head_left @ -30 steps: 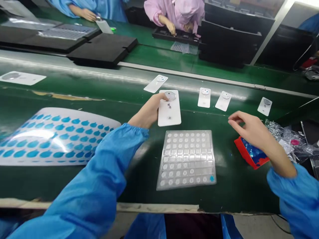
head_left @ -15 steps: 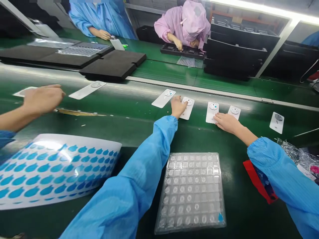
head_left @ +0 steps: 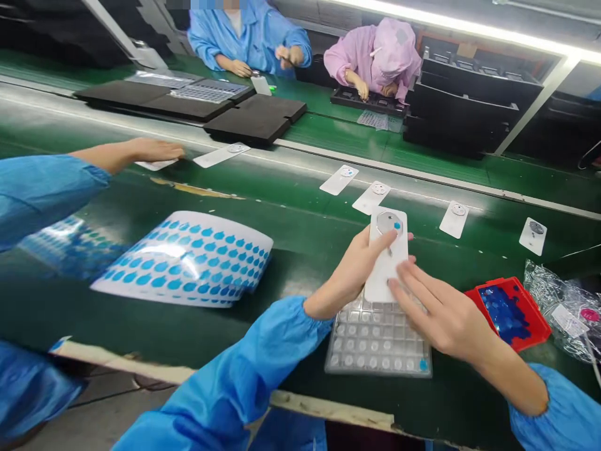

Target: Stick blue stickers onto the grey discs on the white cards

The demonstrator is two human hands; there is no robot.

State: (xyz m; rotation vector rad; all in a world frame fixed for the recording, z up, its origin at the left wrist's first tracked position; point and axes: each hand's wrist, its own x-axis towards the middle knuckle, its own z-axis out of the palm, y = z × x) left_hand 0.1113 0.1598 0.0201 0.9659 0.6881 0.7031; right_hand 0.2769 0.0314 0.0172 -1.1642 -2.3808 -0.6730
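Note:
My left hand (head_left: 350,272) grips a white rectangular card (head_left: 387,254) with its thumb on the front and fingertips behind. A round grey disc with a blue dot sits at the card's top end. My right hand (head_left: 446,316) lies against the card's lower part, fingers spread. The card's bottom end overlaps a transparent blister tray (head_left: 378,341) of small round pieces, hiding its upper rows. Farther along the green belt (head_left: 300,219), several similar cards (head_left: 339,180) lie apart from both hands.
A curled sheet of blue drop-shaped stickers (head_left: 181,260) lies left of my arms. A red tray of blue pieces (head_left: 507,313) and a plastic bag (head_left: 558,310) are on the right. A co-worker's hand (head_left: 154,150) reaches over the belt at the left.
Both my hands have come back from the cards on the belt. One card has been picked up and now sits in my left hand over the tray. The view has swung.

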